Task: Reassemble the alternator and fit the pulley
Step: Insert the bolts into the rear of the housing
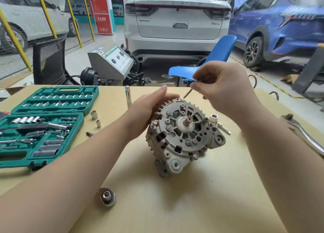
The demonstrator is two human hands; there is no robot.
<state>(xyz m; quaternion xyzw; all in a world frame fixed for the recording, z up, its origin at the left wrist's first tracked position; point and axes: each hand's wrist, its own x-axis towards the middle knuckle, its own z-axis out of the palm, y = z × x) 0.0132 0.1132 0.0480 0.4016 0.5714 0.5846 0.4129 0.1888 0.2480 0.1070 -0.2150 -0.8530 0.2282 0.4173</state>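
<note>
The grey alternator (184,136) lies tilted on the tan table (175,206), its bare shaft end facing up toward me. My left hand (149,108) rests flat against its far left side, fingers straight. Above the housing's far edge, my right hand (222,87) pinches a long thin bolt (188,93) that points down-left at the rim. The pulley (107,196) sits alone on the table near the front left. A socket on an extension (219,123) lies against the alternator's right side.
An open green socket set case (43,125) fills the left of the table, with loose sockets (95,117) beside it. A tall socket (128,96) stands at the back. A ratchet handle (303,132) lies at the right edge. Cars and a blue chair (210,62) stand beyond.
</note>
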